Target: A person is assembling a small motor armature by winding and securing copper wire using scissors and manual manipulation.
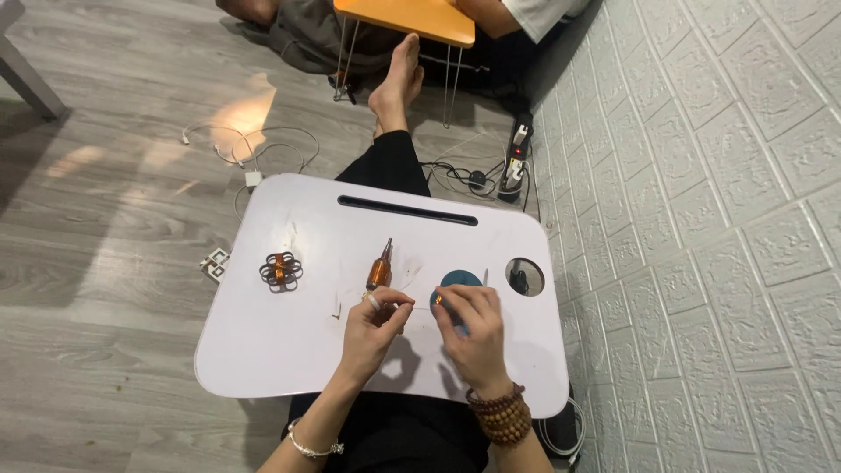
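A: What are the fingers doing?
B: The left hand [375, 322] pinches its fingertips together on something too small to tell; the right hand [470, 326] pinches a tiny orange piece [438, 300].
A: And relative to the blue disc [459, 281]?
B: The right hand overlaps it; the copper screwdriver [380, 267] lies just left, the coil part [280, 271] farther left on the white lap table [263, 350].

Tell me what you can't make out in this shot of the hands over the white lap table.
- Whatever the left hand pinches: too small, hidden by fingertips, head view.
- The blue round disc: its near part is covered by the right hand, which holds a tiny orange-tipped piece too small to identify.
- The item in the table's round hole: dark, shadowed.
- The person at the orange table: cut off by the top edge.
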